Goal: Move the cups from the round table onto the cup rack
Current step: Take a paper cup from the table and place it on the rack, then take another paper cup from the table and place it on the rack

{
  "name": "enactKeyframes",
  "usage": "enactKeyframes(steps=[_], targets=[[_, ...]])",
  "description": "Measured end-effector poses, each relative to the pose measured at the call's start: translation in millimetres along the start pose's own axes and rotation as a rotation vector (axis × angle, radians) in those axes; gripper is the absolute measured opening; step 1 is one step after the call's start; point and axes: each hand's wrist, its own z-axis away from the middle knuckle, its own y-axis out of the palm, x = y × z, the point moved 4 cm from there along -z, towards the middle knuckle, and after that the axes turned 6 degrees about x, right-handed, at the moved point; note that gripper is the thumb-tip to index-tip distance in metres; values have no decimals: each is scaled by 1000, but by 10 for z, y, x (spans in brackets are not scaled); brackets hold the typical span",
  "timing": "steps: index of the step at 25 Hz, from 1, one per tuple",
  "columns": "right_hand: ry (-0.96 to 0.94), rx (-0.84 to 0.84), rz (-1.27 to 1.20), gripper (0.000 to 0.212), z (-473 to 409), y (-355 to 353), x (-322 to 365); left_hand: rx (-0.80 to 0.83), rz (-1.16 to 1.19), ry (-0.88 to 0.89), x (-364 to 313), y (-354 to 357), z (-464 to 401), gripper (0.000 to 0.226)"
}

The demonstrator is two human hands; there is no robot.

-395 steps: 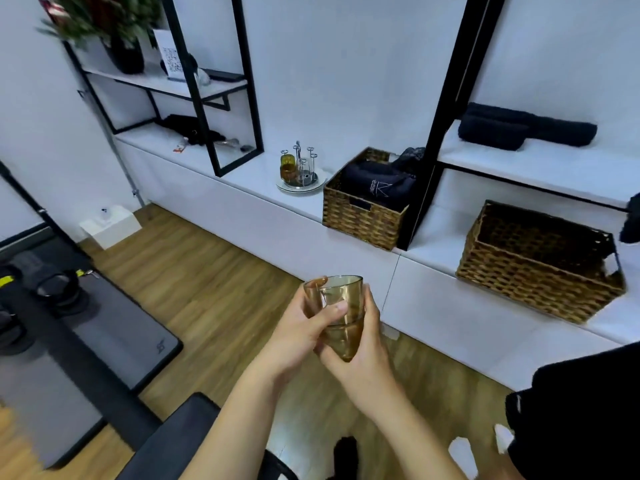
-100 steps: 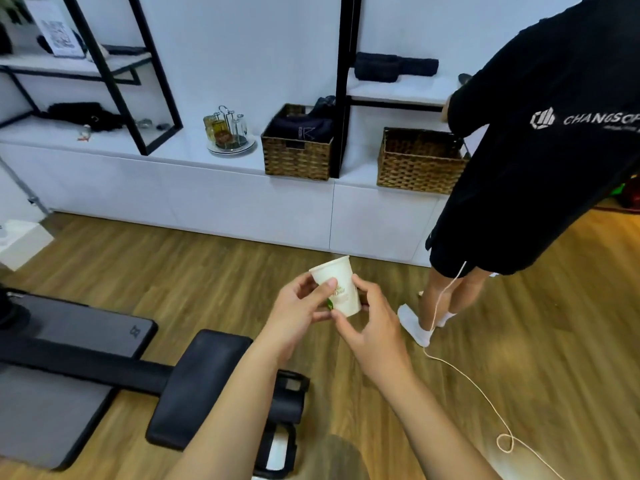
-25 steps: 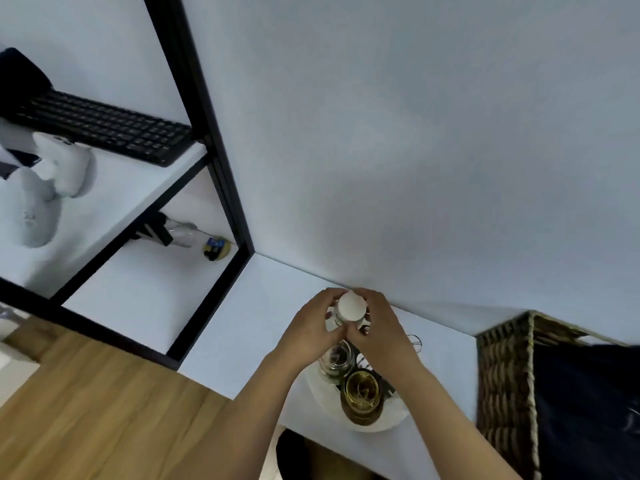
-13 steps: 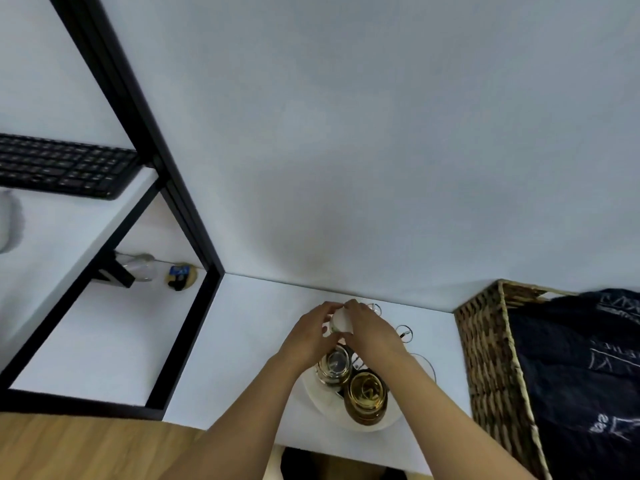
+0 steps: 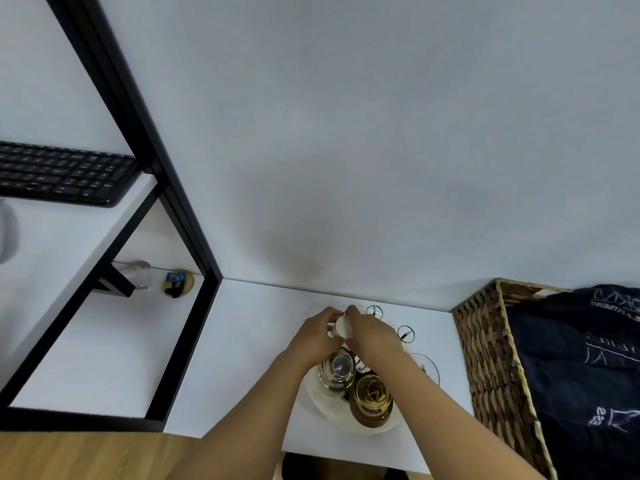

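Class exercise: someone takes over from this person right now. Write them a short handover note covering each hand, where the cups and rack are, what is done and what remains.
Left hand and right hand: both grip the white paper cup, held upside down over the cup rack.
Cup rack stands on a white plate on the white counter, beside the wicker basket.
Done: a clear glass cup and an amber glass cup sit inverted on the rack.
Left: seat the paper cup on a peg and release. Two bare pegs show. The round table is out of view, so check it for more cups.

A black keyboard (image 5: 65, 176) lies on the upper shelf; a wicker basket (image 5: 485, 358) holds dark cloth (image 5: 581, 368).
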Motion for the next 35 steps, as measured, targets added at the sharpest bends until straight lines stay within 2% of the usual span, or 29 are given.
enactKeyframes(steps=[4,8,11,14,17,21,24,30,35], targets=[[-39,-40,-36,57,112,-98,-12,13,-129,22,-71,-93,42,62],[-25,-289,30,62,307,-388,-105,-191,-441,187,-378,-373,48,69],[59,-434,65,75,505,-614,-194,-340,-671,349,-733,-443,93,77],[117,-504,120,82,740,-722,-266,-370,-790,408,-980,-381,137,82],[197,-550,121,80,1100,-751,-479,-337,-822,461,-1287,-126,204,82],[346,-591,28,78,1831,-551,-1037,-228,-868,536,-1709,603,356,81],[491,-614,-59,77,2652,-112,-1599,-129,-905,662,-2009,1493,709,79],[807,-606,-317,76,4478,1268,-2532,186,-1016,928,-2203,3630,1839,76],[1129,-609,-476,77,5996,2454,-3037,501,-1104,1119,-2292,5335,2907,78]])
